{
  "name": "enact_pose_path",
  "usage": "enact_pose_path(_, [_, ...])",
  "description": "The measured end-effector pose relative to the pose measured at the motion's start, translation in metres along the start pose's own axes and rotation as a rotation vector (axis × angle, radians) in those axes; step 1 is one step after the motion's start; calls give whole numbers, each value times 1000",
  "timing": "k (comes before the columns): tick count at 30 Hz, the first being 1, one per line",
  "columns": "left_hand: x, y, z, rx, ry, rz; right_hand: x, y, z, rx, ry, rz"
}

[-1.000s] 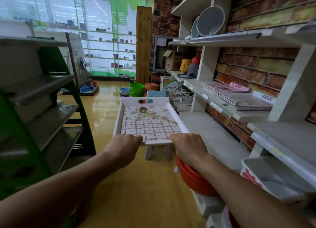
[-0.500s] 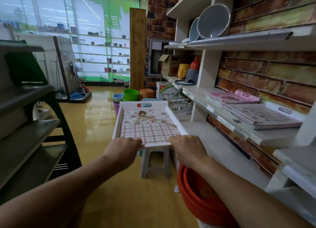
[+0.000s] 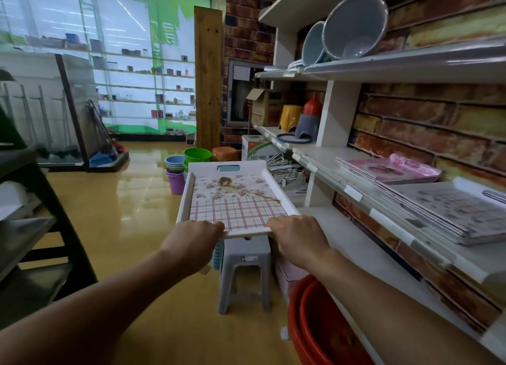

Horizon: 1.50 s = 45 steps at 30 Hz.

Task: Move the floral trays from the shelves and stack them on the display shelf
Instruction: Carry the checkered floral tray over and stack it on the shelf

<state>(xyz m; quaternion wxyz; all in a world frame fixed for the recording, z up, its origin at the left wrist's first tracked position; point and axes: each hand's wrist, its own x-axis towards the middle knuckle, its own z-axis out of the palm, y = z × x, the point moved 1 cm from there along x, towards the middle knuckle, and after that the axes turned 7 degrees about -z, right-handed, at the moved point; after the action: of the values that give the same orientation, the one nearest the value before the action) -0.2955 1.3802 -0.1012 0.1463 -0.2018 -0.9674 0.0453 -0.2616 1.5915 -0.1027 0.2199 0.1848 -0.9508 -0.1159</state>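
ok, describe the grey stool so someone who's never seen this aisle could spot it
Start at the white shelving unit along the brick wall on the right, then look down to the yellow floor beside its lowest shelf. The grey stool stands there, directly below the floral tray held in both hands. Unlike the round red basins next to it, it is pale grey, square-topped and four-legged.

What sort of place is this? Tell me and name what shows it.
Most likely a housewares shop: a white wall shelf with price-tag strips holds stacked floral trays, grey basins are displayed above, and plastic buckets sit on the floor.
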Motion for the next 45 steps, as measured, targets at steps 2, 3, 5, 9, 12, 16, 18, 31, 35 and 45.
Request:
enact_pose_path(2, [30,-14,10,-9,2,37,23,7,15,-22,-11,42])
enact_pose_path(3, [47,-22,14,-7,9,56,34,11,21,-34,-15,60])
enact_pose_path(5, [78,-36,21,3,15,96,57,18,32,-65,-14,89])
enact_pose_path(9, [131,-50,33,-18,7,196,90,35,48,-124,-19,173])
enact_pose_path(12, [168,-51,40,-43,43,267,102,48,57,-143,-40,241])
enact_pose_path(16, [212,-34,47,-74,27,351,107,75,62,-184,-67,312])
enact_pose_path(18, [233,-17,49,-89,39,404,103,93,62,-221,-72,359])
enact_pose_path(31, [361,152,30,-165,172,689,38,241,62,-434,-135,627])
enact_pose_path(35, [378,212,23,-195,224,786,6,272,53,-486,-177,732])
enact_pose_path(45, [407,339,11,-245,263,1098,-62,311,37,-501,-434,1056])
